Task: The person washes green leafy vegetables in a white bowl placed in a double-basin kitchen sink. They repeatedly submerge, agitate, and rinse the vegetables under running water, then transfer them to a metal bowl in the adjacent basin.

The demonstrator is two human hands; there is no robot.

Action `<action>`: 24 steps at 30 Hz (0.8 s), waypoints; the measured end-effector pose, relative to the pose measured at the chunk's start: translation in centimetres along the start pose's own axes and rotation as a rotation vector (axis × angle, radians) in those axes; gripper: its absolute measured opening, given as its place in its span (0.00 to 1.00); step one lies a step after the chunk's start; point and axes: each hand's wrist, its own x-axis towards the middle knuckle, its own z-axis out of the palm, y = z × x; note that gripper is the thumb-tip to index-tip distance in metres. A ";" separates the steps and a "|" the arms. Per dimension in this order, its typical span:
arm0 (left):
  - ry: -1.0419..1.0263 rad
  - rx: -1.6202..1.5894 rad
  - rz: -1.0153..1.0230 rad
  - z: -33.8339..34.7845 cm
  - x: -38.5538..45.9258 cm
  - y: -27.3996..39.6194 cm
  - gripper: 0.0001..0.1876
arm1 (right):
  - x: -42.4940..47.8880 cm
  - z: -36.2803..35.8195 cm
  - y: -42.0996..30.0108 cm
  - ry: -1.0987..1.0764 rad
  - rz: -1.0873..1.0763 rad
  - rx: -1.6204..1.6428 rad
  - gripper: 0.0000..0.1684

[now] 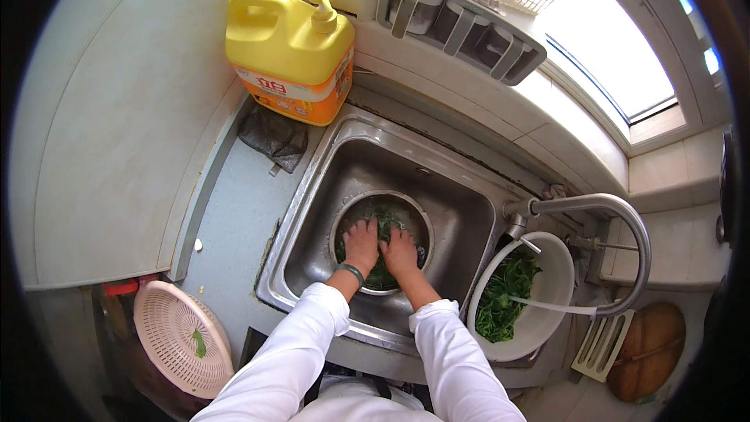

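Note:
A round metal bowl with water and leafy greens sits in a stainless steel sink. Both hands are inside the bowl on the greens, side by side: my left hand, with a green bangle at the wrist, and my right hand. Their fingertips are partly under the water, so whether they grip any leaves cannot be told. To the right stands a white basin holding more leafy greens. A curved metal faucet has a pale tube or water stream reaching over that basin.
A pink plastic colander with one leaf lies at the lower left. Behind the sink's left corner stands a yellow detergent jug, beside a dark mesh bag. At the right are a slatted rack and a round wooden board.

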 end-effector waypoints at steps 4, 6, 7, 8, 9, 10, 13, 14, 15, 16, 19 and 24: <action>-0.194 -0.324 -0.019 -1.5 1.4 -1.8 0.35 | -0.9 -3.3 1.8 -0.022 -0.012 0.352 0.22; -0.276 -0.451 0.075 -4.5 1.2 -1.5 0.35 | -2.2 -5.2 1.9 0.036 0.000 0.485 0.22; -0.306 -0.526 0.086 -6.4 0.2 -0.8 0.35 | -3.2 -6.6 1.5 0.067 0.010 0.553 0.22; -0.312 -0.516 0.127 -7.6 -0.5 -0.7 0.35 | -4.2 -8.9 0.1 0.087 -0.010 0.578 0.24; -0.319 -0.502 0.176 -8.5 -0.9 -0.5 0.34 | -4.8 -9.6 0.1 0.094 -0.037 0.582 0.24; -0.299 -0.445 0.197 -8.9 -1.2 -0.4 0.34 | -5.2 -10.1 0.2 0.099 -0.067 0.586 0.24; -0.251 -0.325 0.231 -9.4 -2.1 -0.7 0.33 | -6.0 -10.7 0.4 0.068 -0.147 0.544 0.24; -0.241 -0.318 0.223 -9.2 -2.3 -1.0 0.33 | -6.1 -10.6 0.4 0.063 -0.170 0.530 0.23; -0.237 -0.310 0.216 -9.1 -2.6 -1.0 0.33 | -6.3 -10.2 0.6 0.057 -0.187 0.518 0.22; -0.226 -0.299 0.221 -9.2 -3.1 -0.9 0.30 | -6.3 -9.6 0.8 0.065 -0.207 0.498 0.21; -0.133 -0.243 0.106 -8.0 -3.8 -0.9 0.26 | -6.0 -7.6 1.0 0.076 -0.243 0.450 0.18; -0.118 -0.132 -0.061 -5.7 -3.5 -0.5 0.28 | -4.4 -4.1 1.7 0.155 -0.183 0.327 0.23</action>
